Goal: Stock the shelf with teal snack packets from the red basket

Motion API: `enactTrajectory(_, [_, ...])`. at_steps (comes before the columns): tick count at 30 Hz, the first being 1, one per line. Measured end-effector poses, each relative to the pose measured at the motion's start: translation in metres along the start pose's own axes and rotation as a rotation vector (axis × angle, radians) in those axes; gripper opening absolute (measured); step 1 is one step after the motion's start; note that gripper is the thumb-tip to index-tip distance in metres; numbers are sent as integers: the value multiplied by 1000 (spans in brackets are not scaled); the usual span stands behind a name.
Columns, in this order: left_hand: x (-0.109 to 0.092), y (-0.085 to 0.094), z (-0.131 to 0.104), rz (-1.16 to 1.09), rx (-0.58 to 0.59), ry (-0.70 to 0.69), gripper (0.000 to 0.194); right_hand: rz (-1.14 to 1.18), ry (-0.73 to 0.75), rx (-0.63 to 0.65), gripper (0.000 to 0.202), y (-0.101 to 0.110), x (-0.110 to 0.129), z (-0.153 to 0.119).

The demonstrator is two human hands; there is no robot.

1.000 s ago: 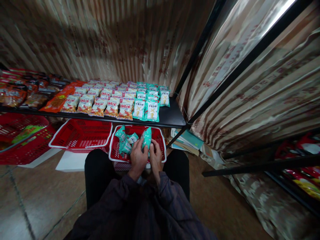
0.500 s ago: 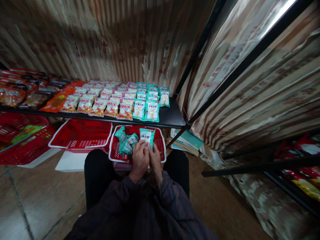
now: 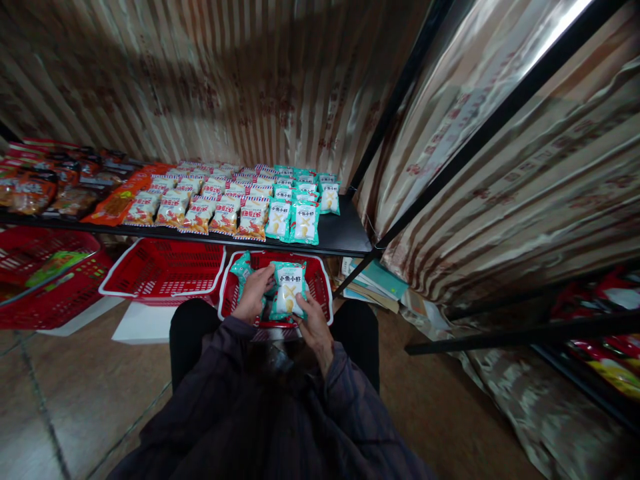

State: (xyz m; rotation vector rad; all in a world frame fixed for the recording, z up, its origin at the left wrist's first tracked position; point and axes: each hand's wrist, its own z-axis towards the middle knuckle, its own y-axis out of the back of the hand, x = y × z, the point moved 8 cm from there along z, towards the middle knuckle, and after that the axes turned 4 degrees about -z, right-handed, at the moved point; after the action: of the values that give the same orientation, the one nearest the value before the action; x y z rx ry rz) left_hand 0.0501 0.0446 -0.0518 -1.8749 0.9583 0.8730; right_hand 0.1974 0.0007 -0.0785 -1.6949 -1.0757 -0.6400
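Gripping a teal-and-white plastic snack packet [image 3: 289, 280], the right hand [image 3: 314, 323] faces the left hand [image 3: 254, 295], whose grip is unclear; beneath both sits a red, white-rimmed plastic basket [image 3: 317, 275].

Teal packet [image 3: 288, 285]: a second ago narrow side up between both hands, then face up with its lower part covered; now nearly the whole printed front shows
Left hand [image 3: 254, 293]: gone from the packet's lower part to its left side, fingertips near the upper left corner, contact unclear
Right hand [image 3: 313, 323]: drawn apart from the other, now gripping the lower right edge, thumb on the front
Loose teal packets [image 3: 241, 265]: more hidden now, behind hand and held packet
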Motion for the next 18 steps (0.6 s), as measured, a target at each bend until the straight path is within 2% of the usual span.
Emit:
enactTrajectory(4, [1, -1, 5, -75, -31, -25, 31, -34, 0, 65, 38, -5, 0, -1])
enactTrajectory(8, [-2, -3, 7, -96, -63, -46, 28, -36, 3, 45, 39, -5, 1, -1])
enactTrajectory(13, [-2, -8, -1, 33, 33, 32, 32, -4, 25, -32, 36, 0, 4, 2])
enactTrajectory(18, [15, -1, -22, 203, 103, 110, 30, -13, 72, -96, 38, 9, 8, 7])
